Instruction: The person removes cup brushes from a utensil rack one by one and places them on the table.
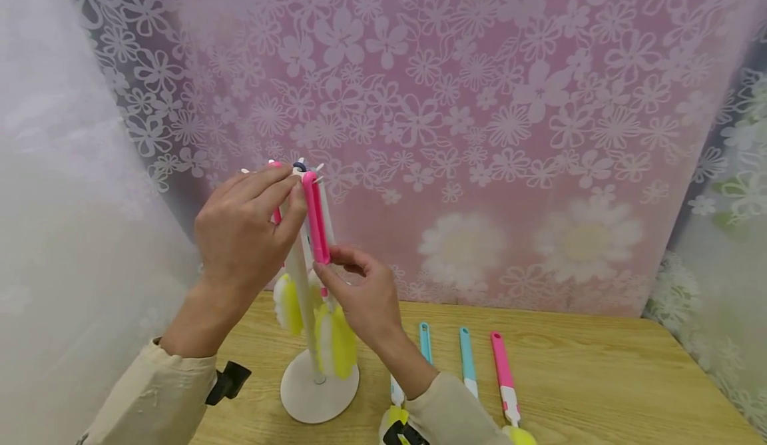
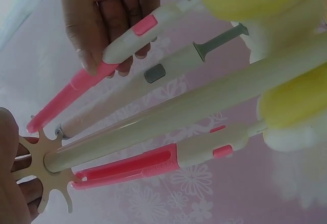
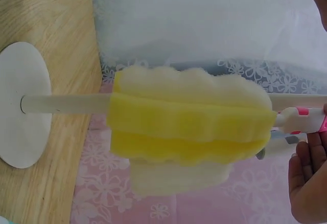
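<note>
A white stand (image 1: 293, 402) with a round base and an upright pole carries several hanging sponge brushes. My left hand (image 1: 246, 232) grips the stand's top, its fingers about the hooked disc (image 2: 37, 165). With thumb and fingers, my right hand (image 1: 367, 302) pinches a pink-handled sponge brush (image 1: 317, 225) where its pink and white parts meet. That brush's handle end is up at the hooks; its yellow and white sponge head (image 3: 194, 124) hangs down beside the pole. Another pink-handled brush (image 2: 161, 165) and a brush with a grey button (image 2: 127, 89) hang from the disc.
On the wooden table (image 1: 575, 372), right of the stand, lie two blue-handled brushes (image 1: 426, 342) and a pink-handled brush (image 1: 503, 365). My right forearm partly covers them. A flowered pink curtain (image 1: 455, 165) hangs behind the table.
</note>
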Demonstrator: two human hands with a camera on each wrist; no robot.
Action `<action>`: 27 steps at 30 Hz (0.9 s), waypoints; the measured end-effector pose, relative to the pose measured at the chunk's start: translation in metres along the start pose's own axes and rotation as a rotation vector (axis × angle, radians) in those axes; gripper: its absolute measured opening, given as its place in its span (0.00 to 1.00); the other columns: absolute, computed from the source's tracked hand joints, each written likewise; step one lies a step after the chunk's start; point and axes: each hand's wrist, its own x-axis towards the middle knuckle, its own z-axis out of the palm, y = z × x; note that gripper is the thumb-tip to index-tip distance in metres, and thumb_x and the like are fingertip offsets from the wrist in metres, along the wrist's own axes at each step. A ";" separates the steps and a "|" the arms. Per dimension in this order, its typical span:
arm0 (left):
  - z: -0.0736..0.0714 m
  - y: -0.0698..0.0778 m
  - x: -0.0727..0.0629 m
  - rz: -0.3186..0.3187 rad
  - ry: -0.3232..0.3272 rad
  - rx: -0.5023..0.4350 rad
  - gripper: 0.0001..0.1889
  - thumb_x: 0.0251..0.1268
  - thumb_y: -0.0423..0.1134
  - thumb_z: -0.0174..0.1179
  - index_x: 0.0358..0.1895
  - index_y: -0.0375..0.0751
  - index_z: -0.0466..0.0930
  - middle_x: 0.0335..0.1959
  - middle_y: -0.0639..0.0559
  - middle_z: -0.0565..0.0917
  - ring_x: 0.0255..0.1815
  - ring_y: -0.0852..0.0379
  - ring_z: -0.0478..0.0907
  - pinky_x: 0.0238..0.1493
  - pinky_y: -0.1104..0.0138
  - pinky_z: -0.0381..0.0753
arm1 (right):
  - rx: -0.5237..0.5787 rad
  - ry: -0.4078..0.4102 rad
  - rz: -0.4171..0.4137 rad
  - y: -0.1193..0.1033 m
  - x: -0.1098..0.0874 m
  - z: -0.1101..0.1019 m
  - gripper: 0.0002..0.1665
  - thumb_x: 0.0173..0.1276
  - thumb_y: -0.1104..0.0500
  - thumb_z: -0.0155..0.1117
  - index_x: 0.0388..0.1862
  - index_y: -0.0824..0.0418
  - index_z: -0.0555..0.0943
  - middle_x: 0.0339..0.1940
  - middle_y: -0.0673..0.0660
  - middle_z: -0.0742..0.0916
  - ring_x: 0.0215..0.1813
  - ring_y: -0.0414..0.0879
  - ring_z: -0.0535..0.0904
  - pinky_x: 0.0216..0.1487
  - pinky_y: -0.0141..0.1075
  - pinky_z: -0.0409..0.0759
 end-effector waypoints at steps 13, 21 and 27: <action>0.006 0.002 -0.002 -0.036 0.069 0.011 0.20 0.67 0.46 0.47 0.36 0.38 0.88 0.40 0.49 0.87 0.41 0.46 0.83 0.40 0.54 0.79 | -0.003 0.094 -0.079 -0.018 -0.001 -0.048 0.14 0.60 0.55 0.70 0.44 0.59 0.85 0.40 0.50 0.86 0.44 0.46 0.80 0.50 0.43 0.78; 0.007 0.002 -0.002 -0.061 0.107 0.016 0.19 0.66 0.45 0.48 0.34 0.39 0.88 0.39 0.50 0.87 0.39 0.45 0.83 0.39 0.53 0.79 | -0.114 0.200 -0.058 -0.024 -0.004 -0.109 0.12 0.62 0.61 0.68 0.43 0.65 0.83 0.37 0.57 0.86 0.39 0.49 0.80 0.45 0.37 0.78; 0.009 0.006 0.002 -0.058 0.124 0.017 0.18 0.64 0.43 0.48 0.31 0.39 0.87 0.38 0.50 0.87 0.38 0.46 0.83 0.38 0.53 0.79 | -0.254 0.311 -0.007 -0.004 -0.011 -0.179 0.16 0.62 0.57 0.68 0.45 0.66 0.83 0.38 0.57 0.87 0.40 0.44 0.82 0.42 0.29 0.79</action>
